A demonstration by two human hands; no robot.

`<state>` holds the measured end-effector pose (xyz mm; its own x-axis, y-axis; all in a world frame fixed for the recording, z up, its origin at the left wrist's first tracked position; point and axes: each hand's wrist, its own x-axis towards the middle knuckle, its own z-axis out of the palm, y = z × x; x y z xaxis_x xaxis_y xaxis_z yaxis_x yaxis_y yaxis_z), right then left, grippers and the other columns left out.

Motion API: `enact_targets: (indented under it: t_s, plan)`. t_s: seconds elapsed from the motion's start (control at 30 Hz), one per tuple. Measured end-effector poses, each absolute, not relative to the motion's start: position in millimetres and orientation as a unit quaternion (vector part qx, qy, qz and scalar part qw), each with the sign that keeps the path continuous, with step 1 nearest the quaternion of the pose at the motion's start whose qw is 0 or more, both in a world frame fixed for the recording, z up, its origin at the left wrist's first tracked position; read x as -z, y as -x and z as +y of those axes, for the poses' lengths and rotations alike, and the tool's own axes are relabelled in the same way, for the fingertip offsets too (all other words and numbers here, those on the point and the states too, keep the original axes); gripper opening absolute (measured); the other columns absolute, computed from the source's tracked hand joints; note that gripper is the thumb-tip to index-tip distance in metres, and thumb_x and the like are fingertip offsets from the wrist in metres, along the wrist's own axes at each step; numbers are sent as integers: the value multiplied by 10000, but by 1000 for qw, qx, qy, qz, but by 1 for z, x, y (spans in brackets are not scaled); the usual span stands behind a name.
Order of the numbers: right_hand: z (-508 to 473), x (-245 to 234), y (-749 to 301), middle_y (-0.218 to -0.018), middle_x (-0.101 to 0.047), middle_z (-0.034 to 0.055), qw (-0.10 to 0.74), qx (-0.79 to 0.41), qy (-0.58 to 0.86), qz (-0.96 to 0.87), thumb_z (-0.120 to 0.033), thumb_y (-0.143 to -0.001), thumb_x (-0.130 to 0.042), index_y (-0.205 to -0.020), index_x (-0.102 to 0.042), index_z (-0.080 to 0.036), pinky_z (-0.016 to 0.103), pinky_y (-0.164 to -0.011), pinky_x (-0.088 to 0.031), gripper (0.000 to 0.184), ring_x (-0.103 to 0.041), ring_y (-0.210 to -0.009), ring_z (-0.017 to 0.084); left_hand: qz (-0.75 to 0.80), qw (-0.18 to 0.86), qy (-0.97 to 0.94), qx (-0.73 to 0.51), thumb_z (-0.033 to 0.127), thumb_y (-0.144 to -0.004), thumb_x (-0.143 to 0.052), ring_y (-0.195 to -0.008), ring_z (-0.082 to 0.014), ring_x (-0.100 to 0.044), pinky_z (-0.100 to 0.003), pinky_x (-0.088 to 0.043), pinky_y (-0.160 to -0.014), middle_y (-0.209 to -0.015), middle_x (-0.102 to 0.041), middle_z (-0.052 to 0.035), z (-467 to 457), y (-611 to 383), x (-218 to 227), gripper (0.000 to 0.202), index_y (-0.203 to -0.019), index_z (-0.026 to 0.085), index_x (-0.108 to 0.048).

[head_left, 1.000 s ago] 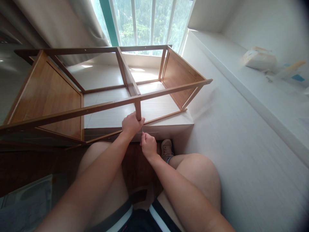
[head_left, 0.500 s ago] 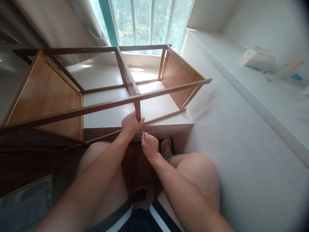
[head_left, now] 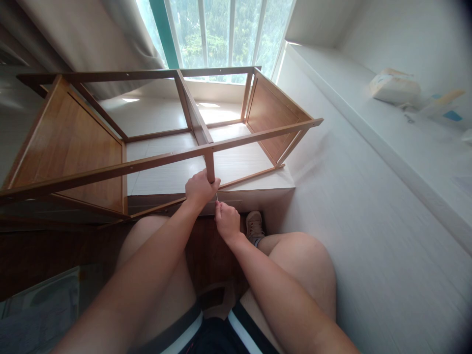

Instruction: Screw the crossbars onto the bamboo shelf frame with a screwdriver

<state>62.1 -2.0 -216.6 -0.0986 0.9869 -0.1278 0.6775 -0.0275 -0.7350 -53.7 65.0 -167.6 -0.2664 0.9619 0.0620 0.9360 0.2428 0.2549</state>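
A brown wooden furniture frame [head_left: 158,158], with panels at its two ends and a divider between them, stands in front of me. My left hand [head_left: 201,189] is wrapped round the lower part of the short middle post [head_left: 209,166] at its near side. Just below and to the right, my right hand [head_left: 227,219] is closed, thumb and fingers pinched together. From its grip a thin metal shaft [head_left: 217,196] points up toward the bottom of the post. The rest of that tool is hidden inside the fingers, and I cannot see what its tip touches.
The frame rests on a pale raised ledge [head_left: 158,184] below a barred window [head_left: 217,34]. A white shelf [head_left: 368,93] on the right carries a soft packet [head_left: 395,86] and small plastic items. A grey curtain [head_left: 121,39] hangs at the left. My knees flank the dark wooden floor [head_left: 206,246].
The view has shifted very slightly. Both hands keep the same grips and places on the post and the thin shaft.
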Motion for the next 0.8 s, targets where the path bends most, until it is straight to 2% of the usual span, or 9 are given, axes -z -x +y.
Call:
enact_targets:
  t_s: [0.13, 0.27, 0.37, 0.53, 0.8]
  plan:
    - [-1, 222, -57, -560, -606, 27, 300, -478, 591, -577, -464, -1011, -313, -592, -463, -212, 247, -584, -414, 512, -588, -556, 152, 786, 59, -604, -121, 447, -879, -412, -905, -319, -676, -361, -481, -751, -934, -714, -110, 64, 53, 165, 381, -1014, 210, -679]
    - [-1, 228, -48, -529, -559, -5, 346, -621, 537, -454, -543, -980, -247, -631, -348, -234, 228, -407, -322, 477, -460, -397, 114, 787, 64, -602, -119, 444, -880, -414, -941, -308, -671, -352, -479, -781, -966, -716, -111, 64, 52, 164, 381, -1031, 209, -673]
    - [-2, 227, -46, -545, -538, -18, 361, -707, 483, -370, -614, -941, -292, -662, -314, -239, 219, -384, -282, 467, -421, -397, 106, 791, 66, -597, -117, 447, -880, -409, -938, -308, -669, -352, -478, -785, -966, -716, -115, 65, 51, 165, 384, -1023, 208, -672]
    - [-4, 217, -51, -594, -494, -34, 365, -801, 389, -269, -667, -899, -402, -680, -293, -237, 216, -425, -332, 495, -399, -461, 103, 789, 64, -599, -120, 441, -878, -403, -934, -319, -668, -365, -479, -784, -958, -715, -116, 65, 51, 166, 381, -1014, 209, -673]
    - [-5, 213, -52, -580, -457, -36, 370, -836, 355, -198, -626, -927, -399, -662, -282, -232, 206, -414, -287, 489, -351, -457, 105, 787, 56, -602, -121, 435, -879, -392, -911, -322, -670, -368, -482, -759, -940, -716, -110, 65, 52, 166, 382, -1003, 211, -677]
